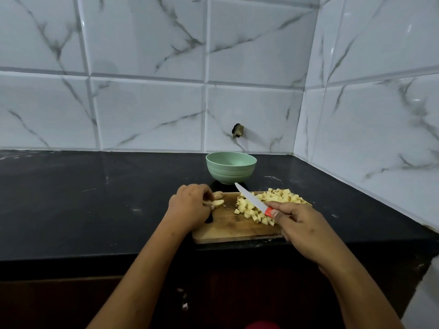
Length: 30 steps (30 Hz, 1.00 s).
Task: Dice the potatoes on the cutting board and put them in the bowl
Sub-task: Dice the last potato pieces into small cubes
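A wooden cutting board (pixel 228 227) lies on the black counter. At its left end my left hand (pixel 190 206) curls its fingers over uncut potato slices (pixel 217 202). A pile of diced potato (pixel 268 205) covers the board's right half. My right hand (pixel 301 227) grips a knife (pixel 251 199) by its red handle, the white blade raised over the dice and pointing up-left toward the bowl. A light green bowl (pixel 231 167) stands just behind the board; the part of its inside that shows holds nothing.
The black counter (pixel 95 198) stretches wide to the left of the board. White marble-look tiled walls (pixel 261 110) close off the back and the right side, forming a corner. The counter's front edge runs just below the board.
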Available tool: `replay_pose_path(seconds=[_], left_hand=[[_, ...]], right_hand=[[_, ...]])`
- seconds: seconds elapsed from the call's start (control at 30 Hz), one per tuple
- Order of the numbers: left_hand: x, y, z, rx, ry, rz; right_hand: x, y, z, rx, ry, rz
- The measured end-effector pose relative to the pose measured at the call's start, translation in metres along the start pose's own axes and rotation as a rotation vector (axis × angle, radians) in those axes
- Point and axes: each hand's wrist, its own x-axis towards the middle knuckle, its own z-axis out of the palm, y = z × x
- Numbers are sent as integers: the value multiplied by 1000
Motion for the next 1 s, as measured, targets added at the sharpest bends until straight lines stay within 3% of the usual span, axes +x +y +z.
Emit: replay_pose_path(seconds=[0.33,0.5,0.7,0.87,1.0], left_hand=[[-17,-6,-8,-116,-138,38],[-13,3,-8,-154,-105,55],[-14,0,-1,-86,170,-18],[-29,6,-1,-21,25,-72],[-31,12,-1,49,36,-83]], right_hand=[[-20,-8,18,-408,39,-104],[-17,-11,14,-417,71,-93],[-27,-16,24,-449,105,-119],[-27,-22,28,-471,61,-191],[-22,-22,28,-538,27,-214]])
